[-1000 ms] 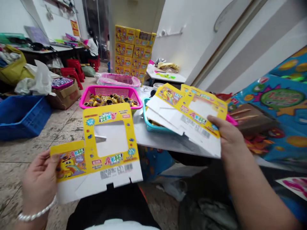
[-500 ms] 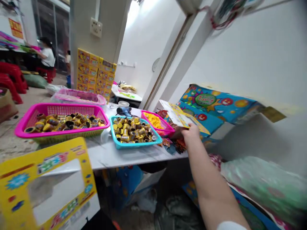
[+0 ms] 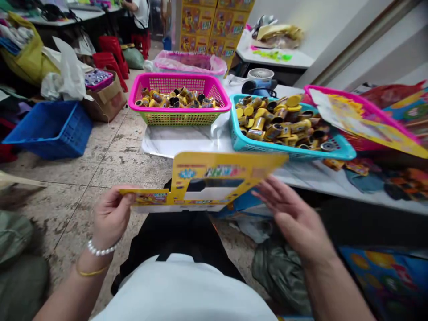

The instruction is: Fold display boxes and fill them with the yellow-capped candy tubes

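Note:
My left hand point(image 3: 112, 216), with a pearl bracelet and a thin yellow band at the wrist, pinches the left flap of a yellow printed cardboard box point(image 3: 249, 166). The box looks flat or partly folded and has a cut-out window in its front panel. It hangs above my lap, in front of the table edge. At its right end is my right hand point(image 3: 297, 218), fingers stretched out and apart. Whether those fingertips touch the cardboard cannot be made out. Another yellow and white box piece point(image 3: 359, 118) lies tilted over a pink basket point(image 3: 397, 120) at the right.
On the white table point(image 3: 187, 139), a pink-and-green basket point(image 3: 180, 117) and a turquoise basket point(image 3: 290, 154) hold many small yellow-brown cylinders. A small fan point(image 3: 261, 75) stands behind. A blue crate point(image 3: 55, 129) and red stools point(image 3: 112, 60) are on the floor at left. A person point(image 3: 142, 15) sits far back.
My right hand has left the box pieces at the right of the table and come to the held box. That box moved from lower left to before me. The view swung left and down.

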Available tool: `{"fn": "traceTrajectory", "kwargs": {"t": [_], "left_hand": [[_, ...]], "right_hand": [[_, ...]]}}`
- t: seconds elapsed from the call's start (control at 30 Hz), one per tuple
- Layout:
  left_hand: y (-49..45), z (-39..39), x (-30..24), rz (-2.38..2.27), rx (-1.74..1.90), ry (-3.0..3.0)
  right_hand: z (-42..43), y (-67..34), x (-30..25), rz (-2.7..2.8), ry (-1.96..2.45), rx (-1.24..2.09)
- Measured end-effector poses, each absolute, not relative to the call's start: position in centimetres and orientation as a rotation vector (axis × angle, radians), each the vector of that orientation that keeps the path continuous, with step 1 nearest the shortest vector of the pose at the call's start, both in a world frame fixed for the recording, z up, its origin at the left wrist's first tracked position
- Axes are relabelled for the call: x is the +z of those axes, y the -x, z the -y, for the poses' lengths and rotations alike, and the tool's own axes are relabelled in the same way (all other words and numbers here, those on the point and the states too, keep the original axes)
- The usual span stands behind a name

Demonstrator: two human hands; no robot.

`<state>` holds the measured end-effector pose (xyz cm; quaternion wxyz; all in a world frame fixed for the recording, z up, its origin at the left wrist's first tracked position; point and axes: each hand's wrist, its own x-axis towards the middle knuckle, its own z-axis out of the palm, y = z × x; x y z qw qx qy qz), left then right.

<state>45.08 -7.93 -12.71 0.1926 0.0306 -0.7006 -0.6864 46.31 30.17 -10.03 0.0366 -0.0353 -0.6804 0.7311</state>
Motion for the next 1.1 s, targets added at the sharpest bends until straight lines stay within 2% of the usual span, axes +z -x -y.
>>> {"fn": "traceTrajectory", "kwargs": {"t": [0.13, 0.2, 0.4, 0.5, 0.6, 0.67, 0.73, 0.87, 0.93, 1.0, 1.1], "left_hand": [[-46.6, 5.0, -14.4, 2.133, -1.996, -0.076], [-46.8, 4.6, -15.0, 2.251, -2.094, 0.059], [-43.7, 6.8, -17.1, 2.291, -2.015, -0.293], [-41.7, 6.2, -16.6, 2.441, -1.592, -0.186], [-40.3, 3.7, -13.8, 2.334, -1.289, 0.124], [-39.8, 1.9, -11.5, 2.193, -1.381, 0.269], [-39.6, 0.3, -9.9, 2.039, -1.459, 0.362], [-40.3, -1.9, -9.7, 1.697, -1.523, 0.609], [-40.8, -2.7, -9.8, 1.558, -1.64, 0.692], [-41.2, -3.3, -9.3, 1.522, -1.734, 0.788], [-41.3, -3.8, -7.7, 1.537, -1.753, 0.996]], "right_hand": [[-23.3, -47.1, -14.5, 2.103, -0.03, 2.656], [-21.2, -46.9, -16.0, 2.249, -0.151, 2.691], [-23.4, -44.5, -18.2, 2.002, 0.445, 2.611], [-24.0, -44.8, -18.4, 2.011, 0.491, 2.498], [-22.7, -46.3, -17.4, 1.978, 0.493, 2.194], [-22.0, -47.3, -16.4, 2.003, 0.383, 2.033], [-22.1, -47.9, -15.4, 2.148, 0.133, 2.091], [-23.5, -47.9, -14.0, 2.413, -0.713, 2.699], [-23.3, -47.2, -13.3, 2.291, -0.814, 2.887], [-22.3, -46.1, -12.3, 2.344, -0.696, 2.755], [-20.9, -44.0, -10.2, 2.818, -0.797, 2.204]]}}
